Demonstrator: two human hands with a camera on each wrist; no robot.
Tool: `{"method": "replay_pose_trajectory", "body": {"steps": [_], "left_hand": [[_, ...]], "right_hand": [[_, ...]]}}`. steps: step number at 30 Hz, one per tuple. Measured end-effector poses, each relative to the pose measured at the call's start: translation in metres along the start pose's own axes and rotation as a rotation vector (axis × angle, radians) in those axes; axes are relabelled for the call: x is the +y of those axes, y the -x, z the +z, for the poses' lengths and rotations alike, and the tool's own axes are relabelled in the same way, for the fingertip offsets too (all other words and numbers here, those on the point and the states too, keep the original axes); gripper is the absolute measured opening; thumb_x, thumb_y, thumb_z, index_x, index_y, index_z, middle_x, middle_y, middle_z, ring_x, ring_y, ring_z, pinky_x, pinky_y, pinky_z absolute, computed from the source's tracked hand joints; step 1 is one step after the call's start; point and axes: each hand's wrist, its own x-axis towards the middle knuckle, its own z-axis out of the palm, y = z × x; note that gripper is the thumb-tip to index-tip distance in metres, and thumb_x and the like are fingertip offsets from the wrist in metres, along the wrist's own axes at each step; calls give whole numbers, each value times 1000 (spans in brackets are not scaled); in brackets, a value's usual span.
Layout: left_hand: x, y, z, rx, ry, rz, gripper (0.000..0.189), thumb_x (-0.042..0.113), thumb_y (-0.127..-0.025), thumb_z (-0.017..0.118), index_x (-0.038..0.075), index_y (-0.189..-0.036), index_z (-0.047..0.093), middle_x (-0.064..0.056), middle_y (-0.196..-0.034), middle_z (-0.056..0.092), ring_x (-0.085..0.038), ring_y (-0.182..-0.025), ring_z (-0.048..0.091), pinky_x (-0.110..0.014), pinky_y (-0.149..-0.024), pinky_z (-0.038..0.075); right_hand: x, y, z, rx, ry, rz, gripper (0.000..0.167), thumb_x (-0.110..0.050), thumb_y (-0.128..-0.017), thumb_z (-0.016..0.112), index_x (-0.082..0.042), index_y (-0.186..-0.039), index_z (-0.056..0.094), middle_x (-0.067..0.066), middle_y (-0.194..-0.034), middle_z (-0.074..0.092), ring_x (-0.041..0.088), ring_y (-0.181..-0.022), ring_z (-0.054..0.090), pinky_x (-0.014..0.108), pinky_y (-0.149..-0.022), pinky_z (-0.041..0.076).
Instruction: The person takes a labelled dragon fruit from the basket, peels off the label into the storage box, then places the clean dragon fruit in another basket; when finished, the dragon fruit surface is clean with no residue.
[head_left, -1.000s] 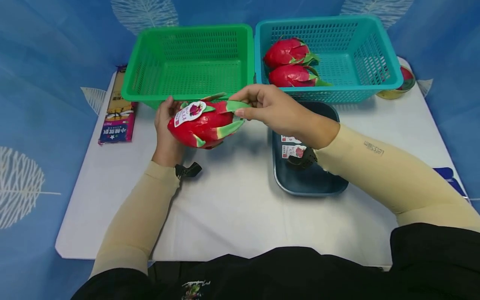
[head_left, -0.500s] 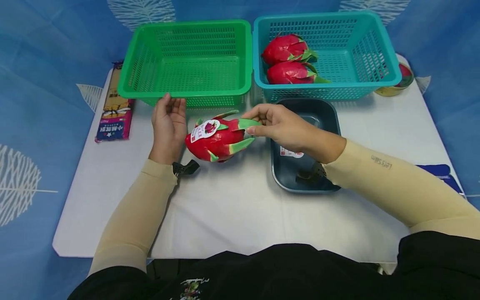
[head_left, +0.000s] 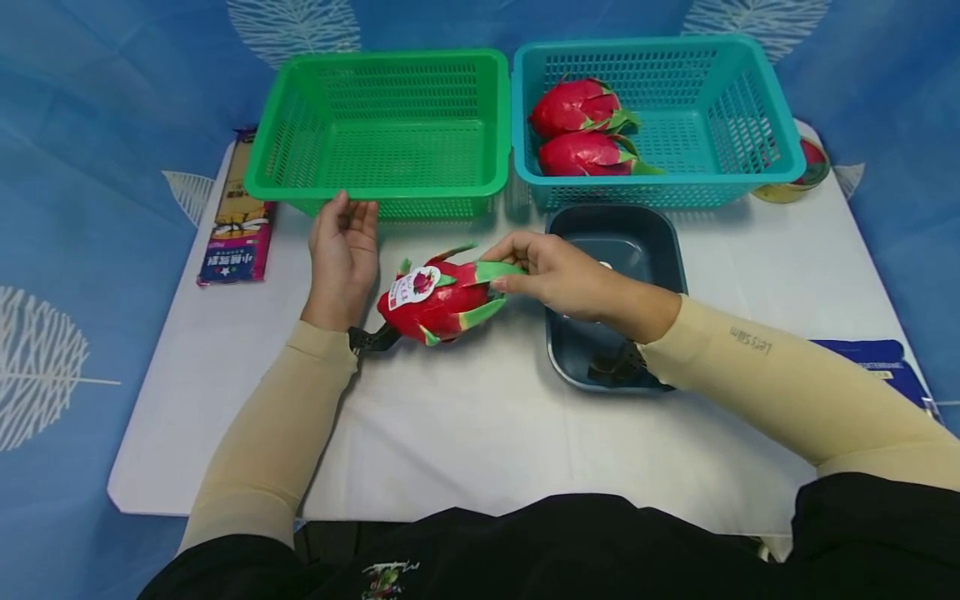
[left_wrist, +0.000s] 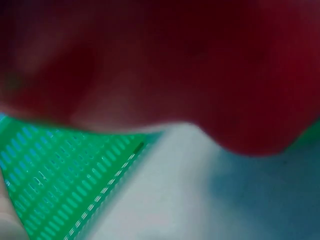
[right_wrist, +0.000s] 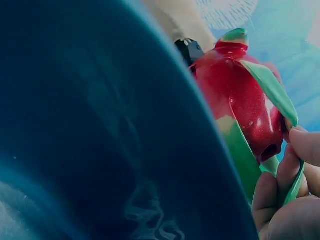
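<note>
A red dragon fruit (head_left: 442, 304) with green leaf tips and a white label (head_left: 415, 287) hangs tilted over the table, left of the dark blue tray (head_left: 570, 354). My right hand (head_left: 558, 279) pinches it by a green leaf at its right end, which the right wrist view also shows on the dragon fruit (right_wrist: 242, 100). My left hand (head_left: 345, 267) holds nothing; its fingers are loosely bent, palm turned up, by the front of the green basket (head_left: 390, 192). In the left wrist view the blurred dragon fruit (left_wrist: 200, 65) fills the upper part.
At the back right, a teal basket (head_left: 720, 133) contains two dragon fruits (head_left: 581, 129). A packaged food bag (head_left: 236, 225) lies along the left edge. A round tin (head_left: 810, 167) stands at the right, and a blue packet (head_left: 877, 362) lies near the right edge.
The dragon fruit has moved from beside my left hand toward the person and a little right, carried by my right hand. My left hand no longer touches it and has stayed near the green basket.
</note>
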Motion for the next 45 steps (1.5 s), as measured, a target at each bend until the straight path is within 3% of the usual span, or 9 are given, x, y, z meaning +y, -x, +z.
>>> {"method": "replay_pose_trajectory", "body": {"steps": [10,15,21,26,31,36,45], "left_hand": [[2,-2,0,3,4,-26,9,0,-105,62,-6,-108,55,-17,-103,59,-25,-92,65,-34,-100,54],[9,-6,-4,-8,21,-90,8,-2,-104,62,-7,-105,57,-18,-102,59,-26,-92,65,-34,-97,56],[19,-11,-7,-43,17,-159,8,-3,-103,63,-9,-105,58,-18,-101,60,-28,-92,66,-36,-97,56],[22,-11,-7,-56,-7,-173,6,-3,-104,61,-8,-106,57,-18,-101,61,-28,-92,67,-36,-99,55],[21,-11,-7,-66,-25,-176,7,-3,-104,61,-8,-106,57,-18,-101,61,-28,-92,67,-36,-99,55],[21,-11,-8,-80,-43,-167,9,-2,-104,64,-8,-106,57,-19,-102,61,-28,-93,67,-36,-101,53],[22,-11,-8,-106,-70,-160,11,-2,-103,65,-8,-109,58,-19,-102,63,-28,-93,69,-37,-102,53]], "right_hand": [[-1,-2,4,19,34,24,31,0,-101,70,1,-131,62,14,-122,63,29,-113,61,45,-94,56],[-3,-6,10,32,73,76,31,-4,-101,71,-1,-130,61,13,-119,63,28,-111,60,44,-92,55],[-9,-8,11,-18,312,54,33,-9,-98,77,-3,-127,62,9,-111,67,26,-103,62,39,-87,53],[-16,-10,11,-101,569,36,32,-10,-94,82,-3,-120,64,7,-109,70,25,-103,64,40,-90,54],[-23,-10,17,-146,732,71,32,-16,-91,86,-7,-114,65,4,-104,70,22,-98,62,38,-83,54],[-28,-13,23,-170,811,61,31,-16,-91,86,-6,-112,66,4,-101,69,23,-95,62,38,-80,54],[-27,-14,25,-165,828,67,32,-18,-90,87,-7,-111,66,4,-99,69,22,-93,62,37,-79,54]]}}
